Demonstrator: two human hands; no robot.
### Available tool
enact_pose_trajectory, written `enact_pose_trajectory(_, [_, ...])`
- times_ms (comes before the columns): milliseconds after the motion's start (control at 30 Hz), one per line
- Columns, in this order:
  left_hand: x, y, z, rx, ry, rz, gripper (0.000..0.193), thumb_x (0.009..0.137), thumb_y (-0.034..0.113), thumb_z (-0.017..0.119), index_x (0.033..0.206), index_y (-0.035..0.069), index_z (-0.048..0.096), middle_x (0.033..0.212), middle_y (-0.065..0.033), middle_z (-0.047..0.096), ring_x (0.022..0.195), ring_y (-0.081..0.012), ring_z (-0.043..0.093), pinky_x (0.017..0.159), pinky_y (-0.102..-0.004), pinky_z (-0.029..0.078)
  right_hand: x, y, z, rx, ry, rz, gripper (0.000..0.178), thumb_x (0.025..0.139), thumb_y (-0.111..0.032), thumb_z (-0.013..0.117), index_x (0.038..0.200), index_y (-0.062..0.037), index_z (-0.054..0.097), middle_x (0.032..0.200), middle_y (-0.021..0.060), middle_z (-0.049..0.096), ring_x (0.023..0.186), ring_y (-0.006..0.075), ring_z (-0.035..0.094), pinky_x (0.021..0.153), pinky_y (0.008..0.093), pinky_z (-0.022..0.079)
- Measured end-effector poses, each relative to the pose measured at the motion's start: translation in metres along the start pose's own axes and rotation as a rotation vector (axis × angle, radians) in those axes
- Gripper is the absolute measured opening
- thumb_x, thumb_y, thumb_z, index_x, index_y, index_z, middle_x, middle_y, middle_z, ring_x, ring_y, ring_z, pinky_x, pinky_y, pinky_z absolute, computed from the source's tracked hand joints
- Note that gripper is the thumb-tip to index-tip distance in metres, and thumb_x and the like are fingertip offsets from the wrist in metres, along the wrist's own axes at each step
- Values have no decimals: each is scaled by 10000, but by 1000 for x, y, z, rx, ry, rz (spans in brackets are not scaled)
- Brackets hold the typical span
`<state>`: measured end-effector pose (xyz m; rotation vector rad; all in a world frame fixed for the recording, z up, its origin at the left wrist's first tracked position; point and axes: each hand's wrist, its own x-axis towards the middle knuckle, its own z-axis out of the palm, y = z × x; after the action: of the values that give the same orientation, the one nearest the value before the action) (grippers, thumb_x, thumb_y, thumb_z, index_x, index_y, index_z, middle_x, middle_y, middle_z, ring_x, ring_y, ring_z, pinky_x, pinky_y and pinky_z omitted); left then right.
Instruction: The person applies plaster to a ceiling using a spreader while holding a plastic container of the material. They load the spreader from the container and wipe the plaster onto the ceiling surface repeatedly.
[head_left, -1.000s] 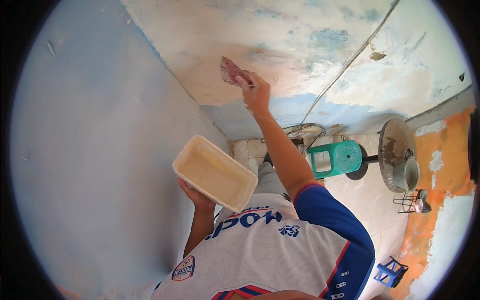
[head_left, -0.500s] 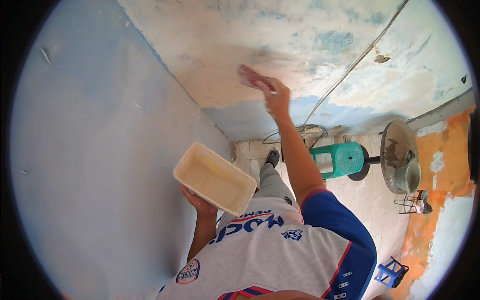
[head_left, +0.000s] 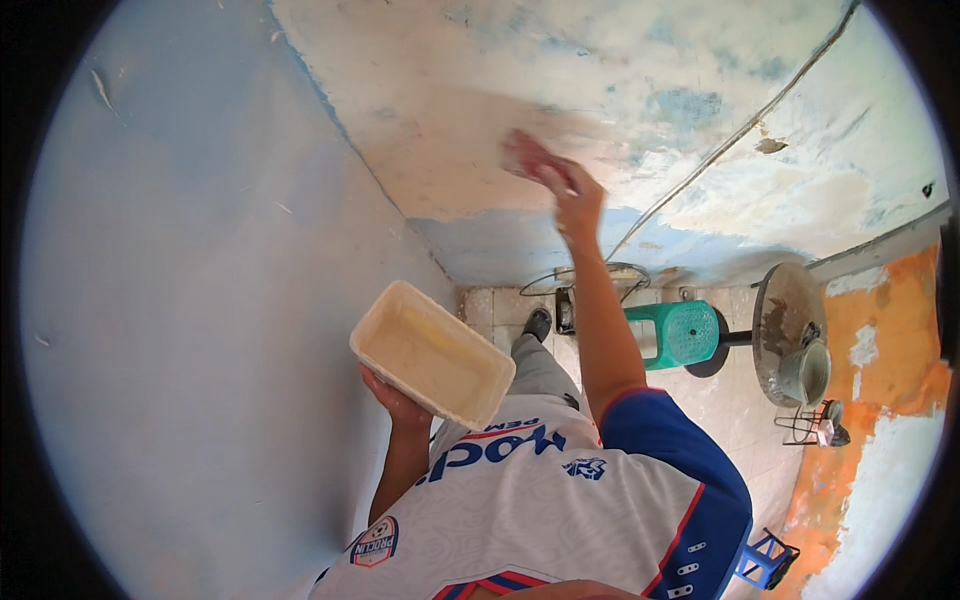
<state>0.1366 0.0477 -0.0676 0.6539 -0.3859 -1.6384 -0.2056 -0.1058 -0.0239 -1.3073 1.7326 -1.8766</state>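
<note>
- I have my right hand raised at the patchy wall, its fingers clamped on a flat reddish scraper (blurred, so I can't tell whether its edge touches the surface).
- My left hand supports a pale rectangular tub, fingers gripping its lower left side; the tub tilts in front of the shirt, well apart from the scraper.
- On my left I see the bluish wall.
- To the right of my right forearm, a green stool stands near a round tabletop, with a bucket at its edge.
</note>
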Motion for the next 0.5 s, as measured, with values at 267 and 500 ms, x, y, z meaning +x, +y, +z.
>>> enact_pose_trajectory(267, [10, -1, 5, 13, -11, 66, 766, 1019, 707, 298, 1532, 150, 412, 1522, -57, 482, 1372, -273, 497, 1113, -437, 445, 45, 41, -66, -236, 447, -69, 264, 955, -235, 724, 1069, 3, 735, 888, 118, 746, 783, 191, 669, 737, 352, 536])
enact_pose_trajectory(500, [-3, -4, 1, -4, 12, 37, 754, 1022, 702, 304, 1521, 150, 425, 1510, -61, 495, 1364, -270, 503, 1111, -436, 446, -8, 9, -21, -178, 178, -132, 250, 944, -189, 749, 1112, -5, 747, 1015, 107, 760, 899, 150, 691, 797, 306, 562])
